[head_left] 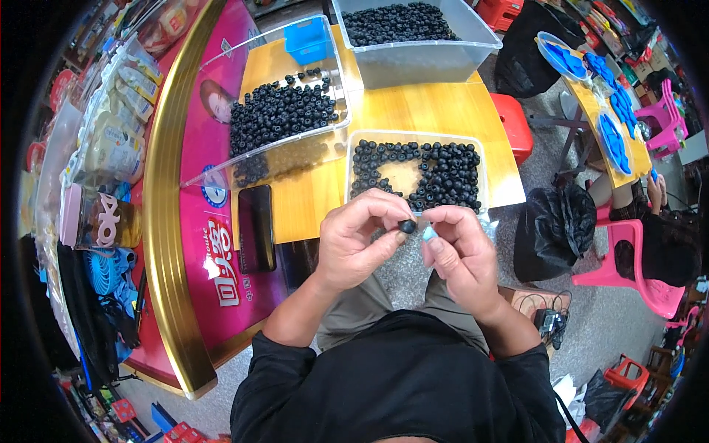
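Observation:
Between the thumb and fingers of my left hand [357,245] is a small black round piece [407,227]. My right hand [467,264] pinches a small light blue piece [430,233], partly covered by the fingers. Both hands are close together, with the two pieces a short gap apart. Just beyond them, at the near edge of the yellow wooden table [413,103], stands a shallow clear tray [484,140]. Many similar black round pieces [452,173] lie in it around a bare patch.
A larger clear bin [295,151] at the left holds black pieces and a blue box [306,40]; another deep bin [425,63] of them stands behind. A dark phone [256,229] lies left. At right are a black bag [550,232], pink chair [628,266] and a seated person [665,236].

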Demonstrator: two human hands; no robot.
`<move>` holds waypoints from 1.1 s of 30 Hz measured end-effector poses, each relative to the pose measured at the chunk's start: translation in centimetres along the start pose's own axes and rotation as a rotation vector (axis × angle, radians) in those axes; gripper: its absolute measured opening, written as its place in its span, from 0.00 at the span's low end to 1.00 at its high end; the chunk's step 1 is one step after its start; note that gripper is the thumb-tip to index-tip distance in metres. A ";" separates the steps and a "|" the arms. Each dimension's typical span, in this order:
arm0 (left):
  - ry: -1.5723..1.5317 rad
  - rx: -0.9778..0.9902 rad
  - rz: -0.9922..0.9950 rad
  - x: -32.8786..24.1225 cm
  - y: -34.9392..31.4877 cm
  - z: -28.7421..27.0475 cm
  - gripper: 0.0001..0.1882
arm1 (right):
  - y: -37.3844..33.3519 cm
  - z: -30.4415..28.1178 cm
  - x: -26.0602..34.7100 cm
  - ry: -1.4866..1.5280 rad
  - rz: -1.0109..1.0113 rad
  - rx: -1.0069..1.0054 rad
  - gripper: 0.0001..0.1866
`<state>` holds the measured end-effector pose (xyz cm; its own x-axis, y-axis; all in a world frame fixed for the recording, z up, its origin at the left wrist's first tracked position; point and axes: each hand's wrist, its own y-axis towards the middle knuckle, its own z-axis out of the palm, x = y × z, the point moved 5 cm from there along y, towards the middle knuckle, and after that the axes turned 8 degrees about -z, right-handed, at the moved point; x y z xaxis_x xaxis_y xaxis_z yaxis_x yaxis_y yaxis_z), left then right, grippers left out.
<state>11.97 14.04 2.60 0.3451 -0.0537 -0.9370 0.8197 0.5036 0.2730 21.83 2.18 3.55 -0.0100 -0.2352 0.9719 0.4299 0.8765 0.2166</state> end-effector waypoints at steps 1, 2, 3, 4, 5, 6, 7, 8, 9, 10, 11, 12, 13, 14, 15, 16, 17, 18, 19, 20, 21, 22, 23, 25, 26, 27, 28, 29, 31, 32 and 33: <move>-0.016 -0.014 -0.005 0.1 -0.1 0.2 0.13 | -0.1 0.2 0.2 -0.079 -0.071 0.032 0.14; -0.033 -0.028 -0.009 0.1 -0.2 0.2 0.13 | -0.3 0.3 0.1 -0.075 -0.096 0.031 0.15; -0.033 -0.028 -0.010 0.0 -0.2 0.3 0.13 | -0.4 0.4 0.0 -0.074 -0.095 0.031 0.15; 0.018 -0.023 0.009 -0.3 -0.2 0.5 0.13 | -0.4 0.4 0.2 -0.143 -0.142 0.030 0.15; 0.068 -0.018 0.029 -0.5 -0.1 0.6 0.13 | -0.4 0.5 0.4 -0.212 -0.188 0.030 0.16; 0.069 -0.018 0.028 -0.5 -0.2 0.6 0.13 | -0.5 0.4 0.2 -0.184 -0.168 0.013 0.16; 0.108 -0.017 0.033 -0.5 -0.3 0.5 0.13 | -0.5 0.4 0.3 -0.184 -0.169 0.012 0.16; 0.147 -0.015 0.037 -0.5 -0.3 0.5 0.13 | -0.4 0.4 0.5 -0.187 -0.174 0.013 0.16; 0.148 -0.015 0.038 -0.5 -0.3 0.5 0.13 | -0.4 0.4 0.7 -0.189 -0.179 0.013 0.16; 0.154 -0.012 0.066 -0.6 -0.2 0.5 0.14 | -0.4 0.3 0.8 -0.190 -0.179 0.012 0.16; 0.161 -0.008 0.095 -0.7 -0.2 0.6 0.14 | -0.4 0.3 0.9 -0.198 -0.178 0.022 0.15; 0.159 -0.008 0.095 -0.7 -0.2 0.6 0.14 | -0.4 0.3 1.0 -0.206 -0.178 0.032 0.15; 0.166 -0.001 0.112 -0.8 -0.2 0.6 0.14 | -0.4 0.2 1.1 -0.206 -0.177 0.032 0.15; 0.173 0.005 0.128 -0.9 -0.3 0.7 0.15 | -0.3 0.1 1.4 -0.243 -0.200 0.055 0.15; 0.172 0.005 0.128 -0.8 -0.3 0.7 0.15 | -0.3 0.0 1.5 -0.280 -0.222 0.078 0.15; 0.141 0.008 0.123 -0.8 -0.5 0.6 0.14 | -0.2 -0.1 1.6 -0.279 -0.222 0.079 0.15; 0.110 0.011 0.119 -0.8 -0.6 0.5 0.14 | -0.2 -0.2 1.4 -0.231 -0.169 0.082 0.15; 0.111 0.009 0.119 -0.8 -0.7 0.4 0.14 | -0.2 -0.3 1.2 -0.182 -0.116 0.085 0.15; 0.069 0.010 0.105 -0.7 -0.6 0.2 0.14 | -0.2 -0.5 1.2 -0.182 -0.116 0.087 0.15; 0.028 0.010 0.092 -0.6 -0.6 0.0 0.14 | -0.1 -0.9 0.8 -0.077 -0.032 0.052 0.15; 0.030 0.006 0.092 -0.9 -0.5 -0.2 0.14 | -0.1 -1.1 0.3 0.029 0.052 0.019 0.15; 0.077 -0.049 0.098 -1.3 -0.3 -0.6 0.14 | 0.0 -1.4 0.2 0.049 0.079 0.001 0.16; 0.125 -0.105 0.104 -1.9 -0.1 -1.1 0.13 | -0.1 -1.6 0.0 0.087 0.123 -0.019 0.17; 0.307 -0.347 0.148 -3.7 0.7 -3.7 0.12 | -0.1 -2.4 -0.4 0.163 0.151 -0.075 0.17; 0.472 -0.492 0.221 -5.1 1.3 -5.5 0.11 | -0.1 -2.8 -0.4 0.160 0.150 -0.082 0.17; 0.624 -0.599 0.297 -6.5 2.0 -6.9 0.10 | -0.1 -3.3 -0.6 0.163 0.170 -0.119 0.16; 0.665 -0.695 0.326 -8.2 2.0 -9.0 0.09 | 0.0 -3.0 -0.7 0.186 0.192 -0.127 0.16; 0.928 -0.766 0.391 -8.8 2.9 -11.1 0.09 | -0.2 -3.3 -0.9 0.184 0.191 -0.125 0.16; 1.138 -0.804 0.213 -8.9 4.0 -12.3 0.12 | -0.3 -4.3 -1.5 0.169 0.182 -0.147 0.14; 1.341 -0.777 0.300 -8.6 4.2 -11.9 0.13 | -0.3 -4.5 -1.9 0.170 0.175 -0.170 0.13; 1.542 -0.742 0.389 -8.3 4.4 -11.3 0.14 | -0.3 -4.7 -2.1 0.169 0.173 -0.174 0.13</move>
<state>7.55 26.49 9.09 -0.6176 0.7272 -0.2996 0.2873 0.5632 0.7748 25.97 0.49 0.99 0.2210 -0.1684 0.9606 0.5609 0.8278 0.0160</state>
